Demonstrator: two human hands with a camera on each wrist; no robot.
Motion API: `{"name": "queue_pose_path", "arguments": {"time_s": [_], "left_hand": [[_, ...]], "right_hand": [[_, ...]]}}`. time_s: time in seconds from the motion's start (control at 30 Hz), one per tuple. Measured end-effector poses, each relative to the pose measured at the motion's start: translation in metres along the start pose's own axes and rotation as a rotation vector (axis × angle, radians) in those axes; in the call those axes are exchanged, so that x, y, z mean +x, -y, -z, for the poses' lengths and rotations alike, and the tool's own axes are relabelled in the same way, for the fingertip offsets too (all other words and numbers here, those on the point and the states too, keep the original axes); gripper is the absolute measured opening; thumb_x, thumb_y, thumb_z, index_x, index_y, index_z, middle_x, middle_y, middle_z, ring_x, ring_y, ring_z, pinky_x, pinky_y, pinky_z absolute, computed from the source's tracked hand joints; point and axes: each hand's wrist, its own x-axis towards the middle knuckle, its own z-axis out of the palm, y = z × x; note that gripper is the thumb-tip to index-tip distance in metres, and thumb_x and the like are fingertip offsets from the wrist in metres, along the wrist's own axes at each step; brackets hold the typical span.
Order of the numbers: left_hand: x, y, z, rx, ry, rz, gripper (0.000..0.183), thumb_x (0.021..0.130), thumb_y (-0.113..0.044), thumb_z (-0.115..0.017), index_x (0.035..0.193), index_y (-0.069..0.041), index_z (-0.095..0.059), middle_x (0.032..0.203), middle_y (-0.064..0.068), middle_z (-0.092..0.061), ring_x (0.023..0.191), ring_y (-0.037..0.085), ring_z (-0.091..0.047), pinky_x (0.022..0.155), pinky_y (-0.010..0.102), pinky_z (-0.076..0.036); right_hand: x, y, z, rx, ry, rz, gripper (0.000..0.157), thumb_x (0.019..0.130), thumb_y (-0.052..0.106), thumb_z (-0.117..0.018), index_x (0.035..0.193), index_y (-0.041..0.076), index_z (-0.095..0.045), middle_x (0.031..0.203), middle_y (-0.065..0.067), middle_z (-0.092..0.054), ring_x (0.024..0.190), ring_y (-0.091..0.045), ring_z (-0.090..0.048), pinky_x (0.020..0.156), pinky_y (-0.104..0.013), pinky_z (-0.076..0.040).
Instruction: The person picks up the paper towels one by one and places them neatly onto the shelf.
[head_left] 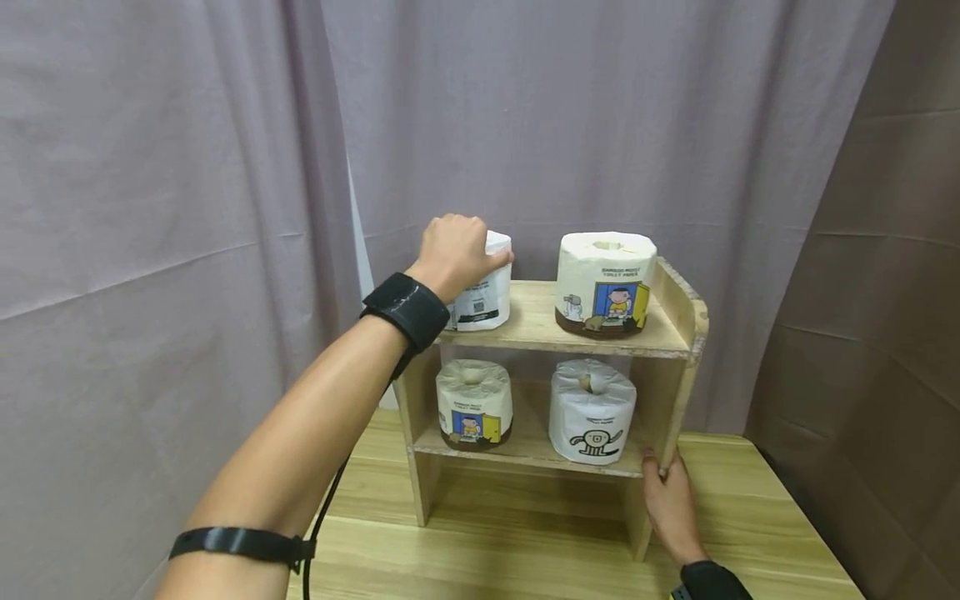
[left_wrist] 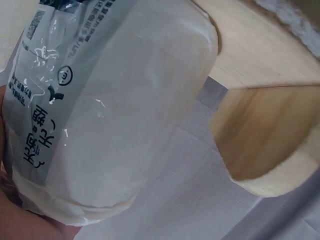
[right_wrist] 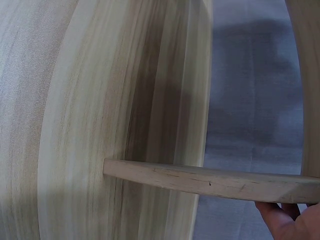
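Observation:
At the upper left of a small two-tier wooden shelf (head_left: pixel 525 335), my left hand (head_left: pixel 453 252) grips a wrapped white toilet roll (head_left: pixel 486 304). Its printed plastic wrap (left_wrist: pixel 110 115) fills much of the left wrist view, with my fingers at the roll's far end. My right hand (head_left: pixel 671 502) holds the shelf's right side panel (head_left: pixel 678 400) low down, near the lower board. Only part of that hand shows in the right wrist view. A cream toilet roll (head_left: pixel 600 287) with a cartoon print stands on the upper board, to the right.
On the lower board stand another cream toilet roll (head_left: pixel 475 406) and a white one (head_left: pixel 592 412) with a line drawing. The shelf rests on a light wooden table (head_left: pixel 517 558). Grey curtains (head_left: pixel 600 117) hang behind and to the left; a brown one (head_left: pixel 862 275) hangs right.

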Motion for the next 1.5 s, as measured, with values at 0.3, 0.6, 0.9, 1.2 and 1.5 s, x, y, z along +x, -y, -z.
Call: {"name": "queue_pose_path", "arguments": {"time_s": [0.3,0.6,0.9,1.2,1.5], "left_hand": [[-0.001,0.005,0.001,-0.023,-0.03,-0.058,0.058,0.088,-0.068,-0.05,0.07,-0.014,-0.059,0.075,0.003,-0.06,0.073,0.021,-0.056,0.076,0.04,-0.046],[-0.004,0.015,0.0,-0.005,-0.043,-0.184,0.058,0.091,-0.065,-0.048,0.094,-0.01,-0.066,0.092,0.005,-0.066,0.091,0.025,-0.055,0.083,0.041,-0.039],[-0.004,0.027,-0.002,-0.068,-0.042,-0.316,0.064,0.091,-0.064,-0.051,0.119,-0.009,-0.066,0.12,0.006,-0.066,0.105,0.025,-0.051,0.087,0.04,-0.036],[-0.006,0.046,-0.004,-0.181,-0.008,-0.346,0.054,0.09,-0.061,-0.054,0.116,-0.015,-0.067,0.12,0.0,-0.065,0.096,0.019,-0.044,0.082,0.038,-0.031],[-0.005,0.054,-0.004,-0.261,0.027,-0.353,0.056,0.09,-0.057,-0.057,0.124,-0.013,-0.065,0.127,0.001,-0.063,0.099,0.02,-0.044,0.086,0.04,-0.031]], "right_hand": [[0.002,0.0,0.004,-0.01,-0.013,-0.006,0.046,0.103,0.031,-0.039,0.137,0.0,-0.044,0.129,-0.026,-0.052,0.118,-0.033,-0.047,0.098,-0.048,-0.034],[0.004,-0.001,0.007,-0.029,-0.011,-0.008,0.046,0.104,0.031,-0.038,0.136,-0.001,-0.044,0.126,-0.026,-0.053,0.115,-0.033,-0.047,0.095,-0.048,-0.035],[0.003,-0.001,0.008,-0.024,-0.017,-0.01,0.047,0.104,0.031,-0.038,0.138,0.0,-0.044,0.131,-0.027,-0.052,0.118,-0.035,-0.047,0.097,-0.051,-0.034],[0.002,-0.001,0.005,-0.047,-0.014,-0.018,0.047,0.104,0.034,-0.037,0.139,0.003,-0.044,0.128,-0.024,-0.053,0.114,-0.029,-0.048,0.094,-0.046,-0.036],[0.002,-0.003,0.006,-0.05,-0.005,-0.012,0.048,0.104,0.033,-0.037,0.14,0.002,-0.043,0.134,-0.027,-0.05,0.121,-0.037,-0.046,0.097,-0.053,-0.036]]}}
